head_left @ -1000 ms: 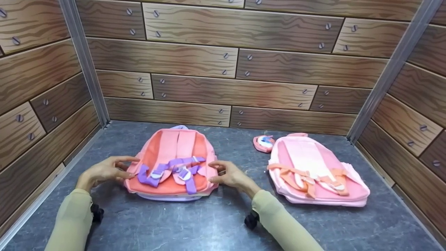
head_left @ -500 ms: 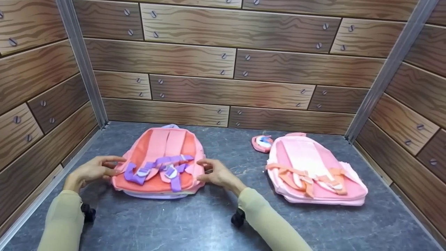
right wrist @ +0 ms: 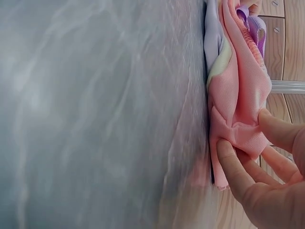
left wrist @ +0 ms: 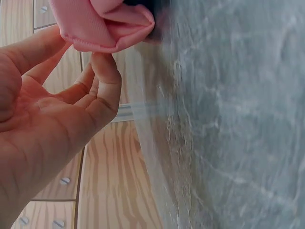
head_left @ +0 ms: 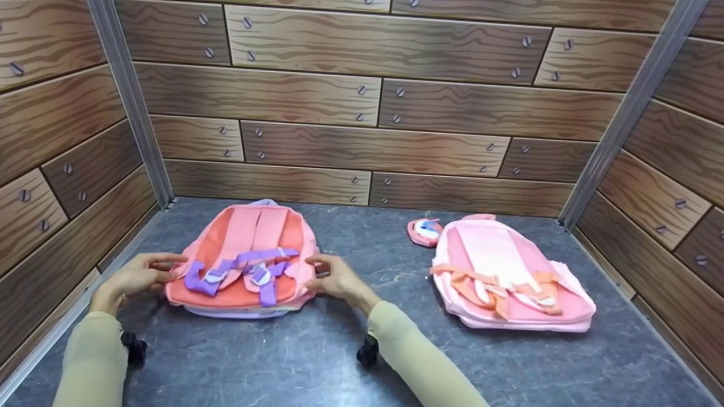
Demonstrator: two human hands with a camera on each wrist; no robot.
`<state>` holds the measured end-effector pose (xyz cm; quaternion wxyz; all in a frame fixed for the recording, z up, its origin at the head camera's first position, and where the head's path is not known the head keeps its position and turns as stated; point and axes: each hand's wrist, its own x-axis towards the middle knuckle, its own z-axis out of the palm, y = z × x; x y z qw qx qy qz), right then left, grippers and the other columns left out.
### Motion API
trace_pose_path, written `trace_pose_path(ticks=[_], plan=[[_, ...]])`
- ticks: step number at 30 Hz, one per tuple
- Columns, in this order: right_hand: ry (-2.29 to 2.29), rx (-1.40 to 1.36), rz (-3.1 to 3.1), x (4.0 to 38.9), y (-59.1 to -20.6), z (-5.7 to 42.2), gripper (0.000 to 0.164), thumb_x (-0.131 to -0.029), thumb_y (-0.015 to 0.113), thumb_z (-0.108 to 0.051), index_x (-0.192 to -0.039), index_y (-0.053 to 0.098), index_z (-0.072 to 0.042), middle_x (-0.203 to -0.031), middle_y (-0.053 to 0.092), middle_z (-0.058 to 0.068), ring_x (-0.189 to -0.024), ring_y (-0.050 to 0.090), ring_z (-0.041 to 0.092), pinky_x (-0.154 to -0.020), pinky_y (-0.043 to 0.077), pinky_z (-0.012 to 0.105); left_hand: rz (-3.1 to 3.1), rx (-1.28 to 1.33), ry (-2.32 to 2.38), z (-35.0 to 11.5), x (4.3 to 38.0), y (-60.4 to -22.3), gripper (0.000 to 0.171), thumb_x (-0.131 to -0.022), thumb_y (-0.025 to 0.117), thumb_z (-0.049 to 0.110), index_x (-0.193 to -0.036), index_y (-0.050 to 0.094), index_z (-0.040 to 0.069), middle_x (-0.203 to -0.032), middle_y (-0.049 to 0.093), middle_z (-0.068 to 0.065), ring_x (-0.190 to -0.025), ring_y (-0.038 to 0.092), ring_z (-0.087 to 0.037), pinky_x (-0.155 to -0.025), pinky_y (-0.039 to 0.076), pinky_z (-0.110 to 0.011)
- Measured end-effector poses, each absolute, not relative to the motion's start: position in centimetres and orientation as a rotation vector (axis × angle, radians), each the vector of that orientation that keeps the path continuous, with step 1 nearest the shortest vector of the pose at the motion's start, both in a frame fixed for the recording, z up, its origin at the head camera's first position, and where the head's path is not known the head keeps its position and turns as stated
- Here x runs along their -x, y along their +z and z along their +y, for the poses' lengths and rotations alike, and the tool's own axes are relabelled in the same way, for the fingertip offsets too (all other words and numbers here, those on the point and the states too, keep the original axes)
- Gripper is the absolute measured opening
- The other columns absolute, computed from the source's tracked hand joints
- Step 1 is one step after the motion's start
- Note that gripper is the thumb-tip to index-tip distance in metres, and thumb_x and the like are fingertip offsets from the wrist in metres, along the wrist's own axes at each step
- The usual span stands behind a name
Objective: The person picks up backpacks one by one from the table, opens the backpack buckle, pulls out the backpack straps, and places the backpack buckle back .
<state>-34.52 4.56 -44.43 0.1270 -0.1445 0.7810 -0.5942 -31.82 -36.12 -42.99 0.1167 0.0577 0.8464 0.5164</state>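
Note:
A coral-pink child's backpack [head_left: 244, 232] lies on its front on the left of the table, its padded back and purple strap webbing [head_left: 268, 254] facing up. My left hand [head_left: 133, 278] holds its left side, with thumb and fingers at the edge of the pink fabric [left wrist: 102, 28] in the left wrist view. On the opposite side my right hand [head_left: 341, 281] pinches a fold of the fabric [right wrist: 238, 114] between thumb and fingers. A lilac and pale yellow-green part shows low along the pack in the right wrist view.
To the right lies a lighter pink backpack [head_left: 498, 243] with orange strap webbing, also back side up. A small round pink pouch with a white and blue front [head_left: 424, 232] sits by its upper left. Wood-patterned walls [head_left: 317, 141] enclose the grey marbled table [head_left: 317, 362].
The coral backpack has slid left across the table with both hands on its sides. The lighter backpack and the small pouch stay where they were.

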Motion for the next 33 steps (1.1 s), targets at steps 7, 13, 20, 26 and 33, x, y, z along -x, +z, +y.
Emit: trace_pose_path(ticks=[7, 13, 20, 26, 33], plan=[[-1.804, 0.419, 2.206, 34.3, -44.3, 3.5, 0.054, -0.081, 0.070, 0.011, -0.132, 0.057, -0.001, -0.117, 0.060, 0.021, -0.093, 0.064, 0.023, -0.079, 0.058, 0.032, 2.535, -0.127, 1.474, -36.8, 31.6, -43.0, 0.054, -0.097, 0.060, 0.016, -0.144, 0.041, -0.003, -0.138, 0.045, -0.031, -0.101, 0.057, -0.012, -0.081, 0.056, -0.029], [-1.819, 0.410, 2.186, 34.4, -44.6, 3.0, 0.051, -0.081, 0.071, 0.009, -0.130, 0.059, -0.002, -0.114, 0.060, 0.020, -0.091, 0.064, 0.021, -0.078, 0.058, 0.033, 2.577, -0.133, 1.443, -37.3, 31.5, -43.1, 0.052, -0.096, 0.059, 0.014, -0.142, 0.044, -0.003, -0.134, 0.049, -0.029, -0.098, 0.057, -0.011, -0.079, 0.055, -0.029], [-1.847, 0.438, 2.165, 34.4, -45.0, 2.7, 0.049, -0.082, 0.069, 0.009, -0.129, 0.059, 0.000, -0.110, 0.061, 0.020, -0.091, 0.064, 0.021, -0.079, 0.058, 0.032, 2.583, -0.139, 1.466, -37.6, 31.3, -43.1, 0.052, -0.095, 0.061, 0.013, -0.141, 0.044, -0.005, -0.134, 0.050, -0.029, -0.095, 0.057, -0.007, -0.077, 0.055, -0.028], [-1.857, 0.427, 2.150, 34.4, -45.0, 2.6, 0.049, -0.082, 0.071, 0.007, -0.129, 0.059, -0.001, -0.113, 0.061, 0.019, -0.096, 0.064, 0.022, -0.081, 0.058, 0.032, 2.585, -0.114, 1.440, -37.7, 31.1, -42.9, 0.052, -0.096, 0.059, 0.012, -0.141, 0.043, -0.006, -0.134, 0.048, -0.031, -0.093, 0.057, -0.010, -0.075, 0.055, -0.030], [-1.891, 0.405, 2.123, 34.7, -44.7, 3.6, 0.044, -0.084, 0.071, 0.003, -0.127, 0.060, 0.000, -0.117, 0.063, 0.018, -0.100, 0.065, 0.022, -0.086, 0.057, 0.038, 2.693, -0.039, 1.347, -36.8, 31.2, -41.9, 0.048, -0.095, 0.058, 0.012, -0.135, 0.046, -0.011, -0.133, 0.048, -0.036, -0.096, 0.057, -0.022, -0.073, 0.052, -0.031]])
